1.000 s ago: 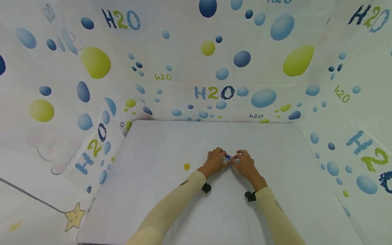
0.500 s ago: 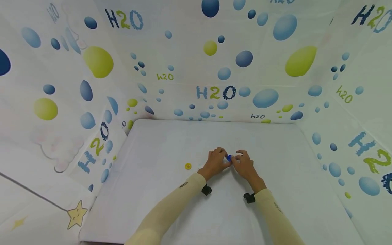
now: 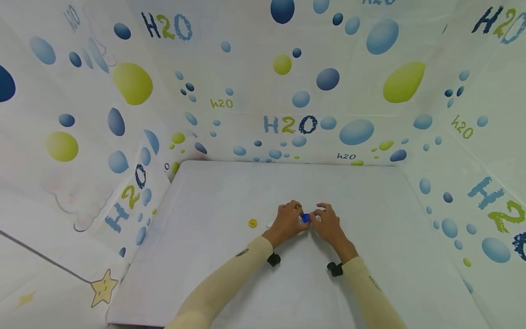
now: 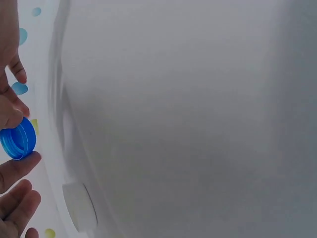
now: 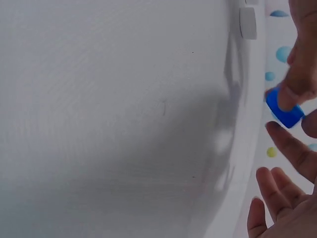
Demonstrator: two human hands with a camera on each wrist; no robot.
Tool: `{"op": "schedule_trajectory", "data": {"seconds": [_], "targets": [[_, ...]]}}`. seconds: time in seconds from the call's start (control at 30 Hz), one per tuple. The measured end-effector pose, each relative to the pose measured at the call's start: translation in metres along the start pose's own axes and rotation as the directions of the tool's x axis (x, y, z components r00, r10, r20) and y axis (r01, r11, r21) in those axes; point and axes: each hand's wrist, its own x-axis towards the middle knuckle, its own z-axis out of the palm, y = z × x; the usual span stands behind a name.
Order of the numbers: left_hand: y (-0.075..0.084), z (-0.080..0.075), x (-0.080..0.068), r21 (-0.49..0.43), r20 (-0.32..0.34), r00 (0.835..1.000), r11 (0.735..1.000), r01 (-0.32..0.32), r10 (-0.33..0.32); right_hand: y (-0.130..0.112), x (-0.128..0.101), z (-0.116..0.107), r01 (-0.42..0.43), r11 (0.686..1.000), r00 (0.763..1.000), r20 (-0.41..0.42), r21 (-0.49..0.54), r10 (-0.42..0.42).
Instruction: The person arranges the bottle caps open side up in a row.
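Both hands meet at the centre of the head view, just above the white table (image 3: 213, 274). Between them sits a blue bottle cap (image 3: 305, 218) (ribbed, its open side showing in the left wrist view), pinched by fingertips of the left hand (image 3: 287, 221) and the right hand (image 3: 326, 223) alike. Left of the left hand, a white cap (image 3: 269, 224) and a yellow cap (image 3: 252, 223) lie on the table, near each other.
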Motion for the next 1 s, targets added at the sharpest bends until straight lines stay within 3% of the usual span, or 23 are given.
{"op": "schedule_trajectory", "data": {"seconds": [0.2, 0.47, 0.73, 1.0], "targets": [[-0.005, -0.004, -0.005, 0.051, 0.046, 0.999, 0.999, 0.003, -0.005, -0.003, -0.007, -0.007, 0.11, 0.994, 0.992, 0.062, 0.015, -0.11], [-0.011, -0.003, -0.011, 0.045, 0.041, 0.999, 0.999, -0.007, 0.006, 0.0, -0.011, -0.007, 0.225, 0.974, 0.97, 0.105, -0.027, -0.221], [-0.015, -0.006, -0.017, 0.032, 0.045, 0.999, 0.999, -0.024, 0.022, 0.003, -0.011, -0.003, 0.223, 0.974, 0.969, 0.115, -0.032, -0.218], [-0.019, -0.007, -0.02, -0.005, 0.036, 0.999, 1.0, -0.027, 0.027, 0.001, -0.015, -0.002, 0.168, 0.985, 0.978, 0.131, -0.025, -0.163]]}}
